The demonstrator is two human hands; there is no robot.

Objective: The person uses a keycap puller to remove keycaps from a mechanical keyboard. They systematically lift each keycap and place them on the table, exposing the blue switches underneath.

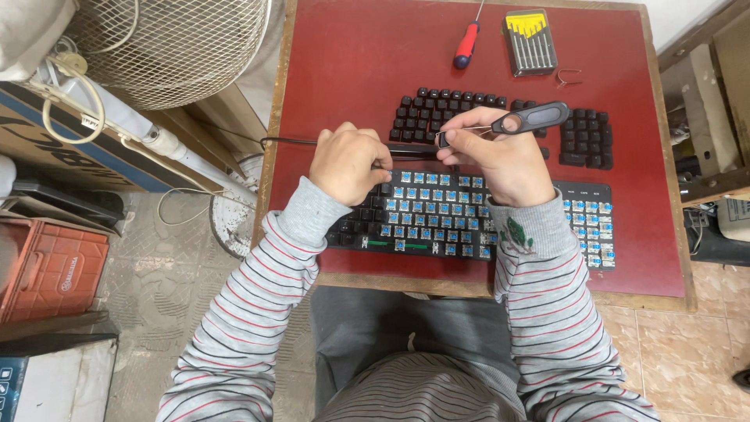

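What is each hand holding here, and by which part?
The right hand holds a grey keycap puller near its wire end, with a black keycap at the tip. The left hand rests on the keyboard; its grip cannot be told.

On the worktop [336, 47] the keyboard [469, 215] lies nearest the person, loose keycaps [445, 109] behind it, and the screwdriver [466, 45] left of the tool case [530, 43] at the far edge.

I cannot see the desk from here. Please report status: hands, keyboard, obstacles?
Left hand on keyboard top edge. Right hand grips keycap puller, black cap in its wire. Most switches bare; pulled keycaps lie behind.
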